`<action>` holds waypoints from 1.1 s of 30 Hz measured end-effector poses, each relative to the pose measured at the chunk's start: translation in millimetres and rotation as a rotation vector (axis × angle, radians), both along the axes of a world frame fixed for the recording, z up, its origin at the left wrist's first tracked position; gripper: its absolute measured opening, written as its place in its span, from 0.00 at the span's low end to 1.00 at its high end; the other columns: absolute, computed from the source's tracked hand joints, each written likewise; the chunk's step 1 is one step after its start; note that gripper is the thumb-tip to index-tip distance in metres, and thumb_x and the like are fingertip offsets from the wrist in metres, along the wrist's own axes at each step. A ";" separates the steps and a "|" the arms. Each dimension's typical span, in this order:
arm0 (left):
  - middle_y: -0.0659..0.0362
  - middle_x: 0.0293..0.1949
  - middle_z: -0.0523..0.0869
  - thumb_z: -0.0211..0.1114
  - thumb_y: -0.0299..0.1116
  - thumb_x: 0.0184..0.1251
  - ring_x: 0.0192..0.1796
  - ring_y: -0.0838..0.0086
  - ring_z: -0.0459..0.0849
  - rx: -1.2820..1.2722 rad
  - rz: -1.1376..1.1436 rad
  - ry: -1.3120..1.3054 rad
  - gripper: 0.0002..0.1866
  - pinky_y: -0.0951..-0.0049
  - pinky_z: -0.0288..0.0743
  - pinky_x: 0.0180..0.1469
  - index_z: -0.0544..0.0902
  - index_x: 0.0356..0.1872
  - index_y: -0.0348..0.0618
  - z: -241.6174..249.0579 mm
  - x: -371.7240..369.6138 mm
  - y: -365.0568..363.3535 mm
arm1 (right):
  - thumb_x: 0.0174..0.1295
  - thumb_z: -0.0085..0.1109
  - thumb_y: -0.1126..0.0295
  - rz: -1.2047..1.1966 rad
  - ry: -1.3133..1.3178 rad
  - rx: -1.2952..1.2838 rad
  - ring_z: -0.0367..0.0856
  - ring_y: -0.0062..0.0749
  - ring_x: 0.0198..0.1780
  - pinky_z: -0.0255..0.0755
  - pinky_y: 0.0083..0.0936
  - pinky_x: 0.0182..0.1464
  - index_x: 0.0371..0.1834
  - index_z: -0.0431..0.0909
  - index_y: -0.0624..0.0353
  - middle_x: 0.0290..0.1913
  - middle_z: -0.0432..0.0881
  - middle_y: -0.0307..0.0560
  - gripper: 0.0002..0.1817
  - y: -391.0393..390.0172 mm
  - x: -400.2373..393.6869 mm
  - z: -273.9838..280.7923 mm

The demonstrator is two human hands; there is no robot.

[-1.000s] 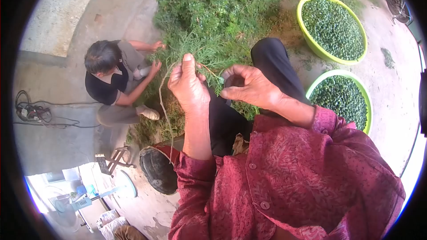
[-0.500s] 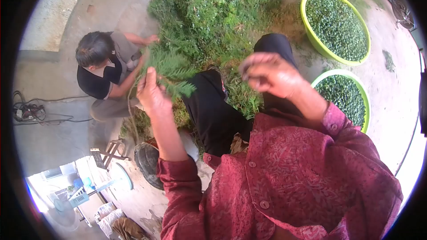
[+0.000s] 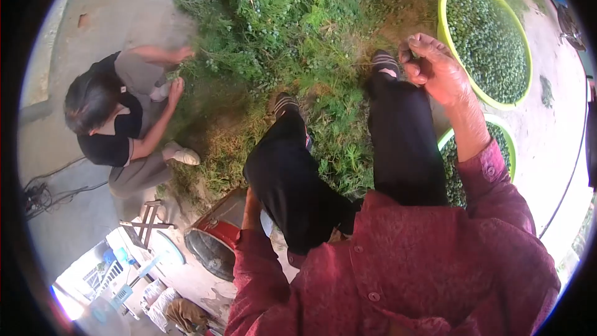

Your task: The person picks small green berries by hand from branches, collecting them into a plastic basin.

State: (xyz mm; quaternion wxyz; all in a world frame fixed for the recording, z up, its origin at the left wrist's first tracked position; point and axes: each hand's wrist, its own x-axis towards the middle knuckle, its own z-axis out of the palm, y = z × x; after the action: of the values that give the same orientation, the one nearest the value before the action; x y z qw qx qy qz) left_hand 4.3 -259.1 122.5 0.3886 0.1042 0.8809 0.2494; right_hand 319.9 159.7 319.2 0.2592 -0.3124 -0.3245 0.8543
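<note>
My right hand is raised beside the near rim of a yellow-green basin filled with small round green fruits. Its fingers are curled in towards the thumb, and I cannot make out what is inside them. My left hand is down beside my left knee, next to a dark red container. The knee hides its fingers. In front of my feet lies a large heap of feathery green branches bearing similar small fruits.
A co-worker crouches at the left, hands at the heap's edge. A second green-rimmed basin of fruits stands by my right leg. A wooden folding stool, a blue-white fan and coiled cables are on the left.
My left hand, which held a feathery green branch, has dropped beside my knee; the branch is no longer seen in it. My right hand has moved right and forward, towards the basin.
</note>
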 end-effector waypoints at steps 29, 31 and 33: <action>0.53 0.36 0.74 0.59 0.29 0.49 0.39 0.59 0.77 0.181 -1.358 0.400 0.10 0.62 0.71 0.39 0.76 0.35 0.43 -112.6 45.0 316.9 | 0.48 0.58 0.58 0.841 -0.769 1.041 0.77 0.47 0.41 0.70 0.34 0.45 0.38 0.76 0.60 0.36 0.79 0.56 0.18 55.6 -98.7 -328.5; 0.54 0.36 0.73 0.58 0.29 0.48 0.40 0.59 0.76 0.079 -1.457 0.469 0.10 0.61 0.70 0.41 0.77 0.34 0.44 -115.7 45.2 320.6 | 0.49 0.59 0.61 0.796 -0.724 1.072 0.78 0.43 0.38 0.71 0.31 0.41 0.37 0.77 0.60 0.34 0.79 0.54 0.16 57.5 -99.2 -327.2; 0.55 0.36 0.73 0.57 0.28 0.48 0.40 0.60 0.75 0.065 -1.518 0.525 0.08 0.61 0.69 0.41 0.76 0.32 0.44 -115.4 44.7 318.8 | 0.49 0.59 0.61 0.762 -0.706 1.031 0.78 0.43 0.38 0.71 0.32 0.42 0.37 0.77 0.60 0.34 0.79 0.53 0.16 58.7 -102.2 -321.6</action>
State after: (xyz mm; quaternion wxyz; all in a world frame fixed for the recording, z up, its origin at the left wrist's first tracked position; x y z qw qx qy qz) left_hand 49.1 59.8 7.1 0.2290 0.7410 0.6248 -0.0900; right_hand 217.7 218.4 -2.4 -0.0619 -0.2728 -0.8358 0.4723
